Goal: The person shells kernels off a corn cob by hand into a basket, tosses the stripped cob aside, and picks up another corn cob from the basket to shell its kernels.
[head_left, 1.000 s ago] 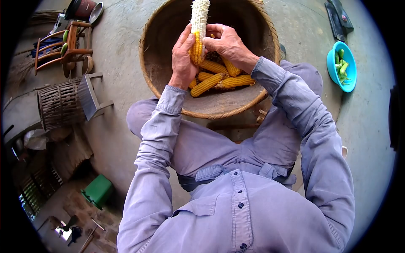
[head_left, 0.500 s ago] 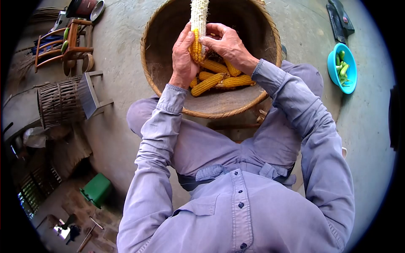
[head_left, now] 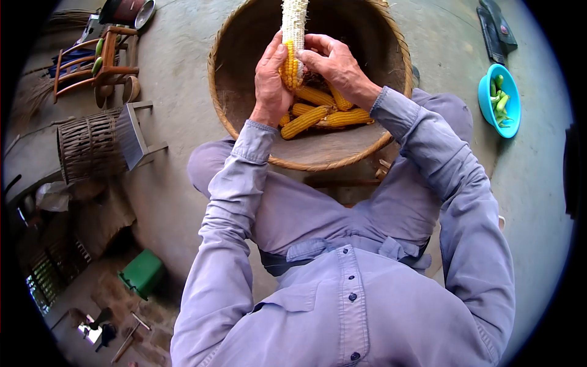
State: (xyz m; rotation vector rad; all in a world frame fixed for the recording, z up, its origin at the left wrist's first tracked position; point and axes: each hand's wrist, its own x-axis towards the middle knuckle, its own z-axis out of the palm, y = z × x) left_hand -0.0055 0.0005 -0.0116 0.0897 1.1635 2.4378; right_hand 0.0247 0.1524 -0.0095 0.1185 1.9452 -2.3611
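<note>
Over the basket, my left hand [head_left: 273, 82] is closed around the lower part of an ear of corn [head_left: 295, 24]. The upper stretch of that ear is bare, pale cob; yellow kernels remain on its lower part. My right hand [head_left: 340, 70] is bent against the ear's right side, thumb on the kernels and fingers curled; its palm side is partly hidden. Below the hands, several yellow ears of corn [head_left: 305, 122] lie in the deep woven basket [head_left: 318, 164].
The basket is in front of my crossed or bent legs. A turquoise bowl [head_left: 515, 125] with green vegetables [head_left: 502, 103] sits on the floor at right. At left are a wooden chair [head_left: 110, 58], a woven basket-like drum [head_left: 88, 147] and a green bin [head_left: 142, 273].
The whole view has shifted slightly, moving the scene a little to the right. Both hands keep their hold on the ear of corn, with the right thumb moved only slightly.
</note>
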